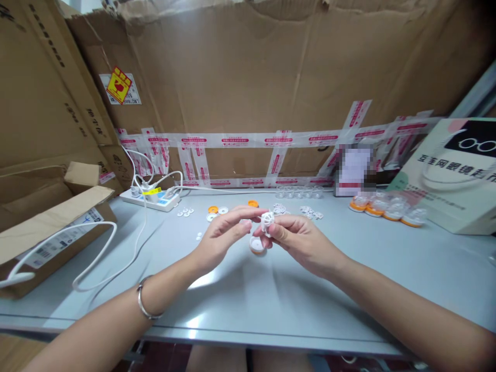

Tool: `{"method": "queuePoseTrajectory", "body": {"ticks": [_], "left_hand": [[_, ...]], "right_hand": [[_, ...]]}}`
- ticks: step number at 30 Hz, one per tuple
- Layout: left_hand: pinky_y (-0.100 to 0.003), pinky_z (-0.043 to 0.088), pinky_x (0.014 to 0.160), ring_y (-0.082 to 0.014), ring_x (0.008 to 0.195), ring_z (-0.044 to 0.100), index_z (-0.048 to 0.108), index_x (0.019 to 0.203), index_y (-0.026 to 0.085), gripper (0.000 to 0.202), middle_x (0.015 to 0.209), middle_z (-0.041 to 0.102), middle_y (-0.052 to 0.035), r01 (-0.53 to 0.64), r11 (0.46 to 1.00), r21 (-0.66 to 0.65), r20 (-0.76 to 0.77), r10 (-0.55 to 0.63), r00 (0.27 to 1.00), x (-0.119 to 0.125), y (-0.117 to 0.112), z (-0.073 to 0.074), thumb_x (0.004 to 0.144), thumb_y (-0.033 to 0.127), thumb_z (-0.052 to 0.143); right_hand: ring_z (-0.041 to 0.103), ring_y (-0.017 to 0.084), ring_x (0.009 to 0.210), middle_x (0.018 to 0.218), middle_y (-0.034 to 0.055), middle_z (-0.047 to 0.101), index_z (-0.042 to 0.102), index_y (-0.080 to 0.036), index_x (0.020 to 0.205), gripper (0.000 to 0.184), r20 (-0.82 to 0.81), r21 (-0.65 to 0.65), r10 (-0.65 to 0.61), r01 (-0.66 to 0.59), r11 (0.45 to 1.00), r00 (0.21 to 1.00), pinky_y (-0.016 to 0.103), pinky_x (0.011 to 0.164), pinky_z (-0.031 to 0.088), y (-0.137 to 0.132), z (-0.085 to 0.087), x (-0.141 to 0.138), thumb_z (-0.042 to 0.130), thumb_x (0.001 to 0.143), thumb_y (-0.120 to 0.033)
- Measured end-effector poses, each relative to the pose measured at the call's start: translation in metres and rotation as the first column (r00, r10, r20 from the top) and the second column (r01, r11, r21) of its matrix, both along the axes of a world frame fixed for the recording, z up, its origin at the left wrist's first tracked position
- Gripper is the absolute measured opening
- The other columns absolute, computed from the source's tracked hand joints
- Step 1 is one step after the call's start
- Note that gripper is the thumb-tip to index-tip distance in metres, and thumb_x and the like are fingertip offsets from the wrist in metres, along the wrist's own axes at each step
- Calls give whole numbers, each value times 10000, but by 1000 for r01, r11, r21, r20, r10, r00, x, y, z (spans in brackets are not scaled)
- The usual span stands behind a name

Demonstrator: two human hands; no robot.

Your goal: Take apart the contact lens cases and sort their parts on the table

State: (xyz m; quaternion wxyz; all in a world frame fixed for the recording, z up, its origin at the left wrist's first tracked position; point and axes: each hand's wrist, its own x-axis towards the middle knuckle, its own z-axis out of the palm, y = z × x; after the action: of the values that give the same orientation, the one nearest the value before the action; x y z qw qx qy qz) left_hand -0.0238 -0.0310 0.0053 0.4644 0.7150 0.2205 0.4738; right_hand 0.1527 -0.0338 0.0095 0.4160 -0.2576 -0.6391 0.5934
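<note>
Pinched between the thumb and fingers of my right hand (300, 236) is a small white slotted plastic piece (267, 222), raised above the table. My left hand (228, 232) is open, its fingers stretched toward that piece; the index fingertip reaches its upper edge, and I cannot tell whether it touches. Below the hands lies a round white cap with an orange rim (257, 246), partly covered by my right fingers. Behind my left hand are orange rings (213, 210) and white rings (223, 211). White lattice-like parts (308, 212) lie beyond my right hand.
Clear domed parts (298, 192) line the back. Assembled clear domes with orange bases (387, 209) stand right, before a printed box (449, 175). A phone-like screen (352, 170) leans behind. Left are a power strip (151, 199), white cables (110, 248), small white discs (185, 212) and a carton (58, 227).
</note>
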Motion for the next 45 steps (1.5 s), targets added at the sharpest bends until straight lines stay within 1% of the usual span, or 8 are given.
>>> {"method": "queuePoseTrajectory", "body": {"ticks": [6,12,16,24,28,35,41,45], "left_hand": [[-286,515,607,-106,643,578,675,915,262,143,963,576,-30,71,994,-78,94,-64,994,7,-8,9,789,274,608],[-308,505,726,-166,833,594,669,864,201,141,894,642,-45,-199,972,126,-15,202,979,4,-6,10,725,184,671],[-269,498,685,-143,791,597,654,883,194,166,840,670,-34,-326,849,415,-104,401,910,1,-6,11,726,138,666],[-270,519,682,-134,762,612,607,921,168,166,843,648,-60,-252,577,777,-88,495,864,0,1,2,774,90,604],[-266,503,645,-134,715,607,588,930,166,162,803,658,-50,-218,445,869,-94,579,810,1,-1,1,788,90,585],[-269,486,684,-142,746,611,567,952,166,163,839,676,-58,-177,345,922,-111,673,732,3,-7,-2,809,91,543],[-264,496,690,-142,735,619,579,934,162,187,826,684,-53,-212,357,910,-82,654,752,4,-10,1,772,70,589],[-263,509,702,-136,745,623,604,896,187,156,813,679,-36,-297,498,815,-66,588,806,5,-9,3,768,98,607]], "right_hand": [[547,121,658,627,9,597,662,-169,606,316,35,-6,32,-32,999,999,290,671,430,-2,0,-2,620,731,-456],[552,106,621,686,3,650,713,-211,759,196,96,6,-138,138,990,986,262,616,451,0,3,0,655,716,-394],[593,122,690,758,16,684,720,-235,866,214,98,53,-228,224,973,969,271,662,484,1,3,3,645,729,-381],[622,132,621,720,23,703,720,-241,904,237,135,100,-273,261,960,953,292,612,533,-1,3,2,628,738,-382],[626,142,601,721,27,706,731,-229,864,221,136,132,-316,299,945,939,300,584,544,-4,4,-1,631,723,-367],[616,162,572,614,22,676,741,-208,745,154,117,167,-419,399,902,900,305,544,533,-8,3,-8,649,669,-306],[594,140,547,579,20,658,727,-184,681,167,80,107,-379,370,923,922,289,535,521,-7,3,-6,674,658,-342],[601,130,559,609,26,672,717,-170,687,219,47,-10,-352,352,936,935,289,567,526,0,1,-4,702,635,-382]]}}
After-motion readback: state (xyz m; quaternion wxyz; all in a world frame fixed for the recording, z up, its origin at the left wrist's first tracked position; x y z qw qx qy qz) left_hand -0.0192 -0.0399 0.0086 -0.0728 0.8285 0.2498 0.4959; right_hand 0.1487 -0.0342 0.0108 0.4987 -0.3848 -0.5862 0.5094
